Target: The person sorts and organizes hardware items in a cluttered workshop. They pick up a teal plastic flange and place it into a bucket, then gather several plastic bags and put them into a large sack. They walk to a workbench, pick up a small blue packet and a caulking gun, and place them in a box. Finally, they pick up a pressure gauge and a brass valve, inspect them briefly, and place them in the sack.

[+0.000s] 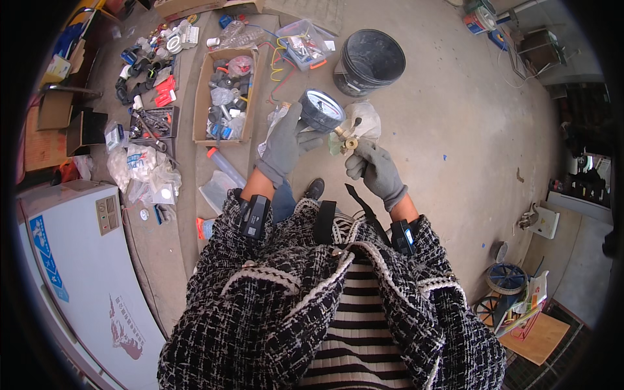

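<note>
In front of me I hold up a round pressure gauge with a dark case and a white dial. My left hand, in a grey glove, is closed round the left side of its case. A brass valve fitting joins the gauge's stem at the lower right. My right hand, gloved in grey too, has its fingers curled onto that fitting. Part of the fitting is hidden behind the fingers. Just behind it, on the floor, lies a whitish plastic bag.
A black bucket stands ahead. To the left are a cardboard box of fittings, a clear plastic bin, a grey tool crate and loose parts. A white cabinet stands near left. Wheels lie at right.
</note>
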A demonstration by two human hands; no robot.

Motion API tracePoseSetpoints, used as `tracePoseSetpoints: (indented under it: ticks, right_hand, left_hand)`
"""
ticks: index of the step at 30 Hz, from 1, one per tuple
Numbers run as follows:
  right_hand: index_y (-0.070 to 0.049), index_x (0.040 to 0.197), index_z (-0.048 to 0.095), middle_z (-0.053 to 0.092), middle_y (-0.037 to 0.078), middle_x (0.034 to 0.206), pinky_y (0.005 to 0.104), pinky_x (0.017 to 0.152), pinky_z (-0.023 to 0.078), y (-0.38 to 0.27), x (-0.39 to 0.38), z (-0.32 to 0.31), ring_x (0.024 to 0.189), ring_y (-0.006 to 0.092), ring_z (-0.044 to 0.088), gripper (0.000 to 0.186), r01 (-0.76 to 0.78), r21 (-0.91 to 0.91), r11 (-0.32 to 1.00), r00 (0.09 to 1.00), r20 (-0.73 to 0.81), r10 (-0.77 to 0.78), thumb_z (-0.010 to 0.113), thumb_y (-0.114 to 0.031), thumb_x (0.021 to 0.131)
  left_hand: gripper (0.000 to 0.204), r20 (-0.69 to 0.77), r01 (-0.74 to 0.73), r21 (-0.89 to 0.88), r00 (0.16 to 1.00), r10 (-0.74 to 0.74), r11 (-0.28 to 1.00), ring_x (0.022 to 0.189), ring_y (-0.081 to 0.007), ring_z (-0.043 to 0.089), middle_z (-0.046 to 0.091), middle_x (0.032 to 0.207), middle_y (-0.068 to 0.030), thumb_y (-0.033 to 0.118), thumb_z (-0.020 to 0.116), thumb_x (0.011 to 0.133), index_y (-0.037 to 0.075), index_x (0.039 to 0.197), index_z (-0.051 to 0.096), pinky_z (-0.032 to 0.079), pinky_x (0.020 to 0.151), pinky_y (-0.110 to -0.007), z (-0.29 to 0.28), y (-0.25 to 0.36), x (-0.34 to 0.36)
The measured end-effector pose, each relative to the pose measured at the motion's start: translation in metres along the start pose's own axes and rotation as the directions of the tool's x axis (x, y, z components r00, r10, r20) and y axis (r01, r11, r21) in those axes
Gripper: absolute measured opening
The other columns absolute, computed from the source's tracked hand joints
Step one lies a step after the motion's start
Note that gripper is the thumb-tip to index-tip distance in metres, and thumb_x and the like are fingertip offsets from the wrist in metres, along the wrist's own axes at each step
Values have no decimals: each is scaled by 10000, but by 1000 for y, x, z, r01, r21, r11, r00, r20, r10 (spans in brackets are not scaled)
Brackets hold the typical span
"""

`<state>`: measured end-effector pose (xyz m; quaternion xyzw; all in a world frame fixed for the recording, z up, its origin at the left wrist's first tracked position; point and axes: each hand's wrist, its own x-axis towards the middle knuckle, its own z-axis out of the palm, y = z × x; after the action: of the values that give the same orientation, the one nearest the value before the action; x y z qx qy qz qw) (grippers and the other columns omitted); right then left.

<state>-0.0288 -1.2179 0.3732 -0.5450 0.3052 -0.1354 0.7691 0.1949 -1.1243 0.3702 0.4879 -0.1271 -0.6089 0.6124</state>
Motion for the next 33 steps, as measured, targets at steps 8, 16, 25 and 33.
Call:
tracePoseSetpoints:
  ticks: [8,16,25,33]
  right_hand:
    - [19,1128,603,636,78,810,254,637,462,16,-1,-4,694,150,591,352,11,281,960,1000,-24,-5,422,-268,1035]
    - [18,1158,580,589,36,793,237,607,405,13,-1,-2,649,125,509,356,-33,545,838,999,0,39,428,-277,1029]
    - [-24,1143,576,597,40,799,280,646,414,24,1,-9,674,154,511,329,-85,705,704,994,107,13,413,-286,1028]
    - [-18,1108,522,552,90,747,302,680,414,31,-2,-6,666,192,493,347,-69,642,763,993,117,-8,353,-311,1029]
  left_hand:
    - [581,105,-60,-61,992,66,996,1243,-311,560,439,1452,-155,215,397,1045,119,1565,155,499,1004,-386,-3,-6,2]
    - [513,121,-77,-51,989,83,996,1239,-271,561,481,1429,-125,318,400,1062,71,1503,316,487,1004,-363,2,-7,2]
    - [376,191,-236,206,962,198,950,1279,-239,510,478,1410,-115,123,478,999,-8,1351,497,450,1048,-361,14,-7,0]
    - [362,190,-76,-122,977,99,990,1272,-212,500,507,1361,-115,197,463,1019,9,1323,515,424,1065,-355,30,-23,-2]
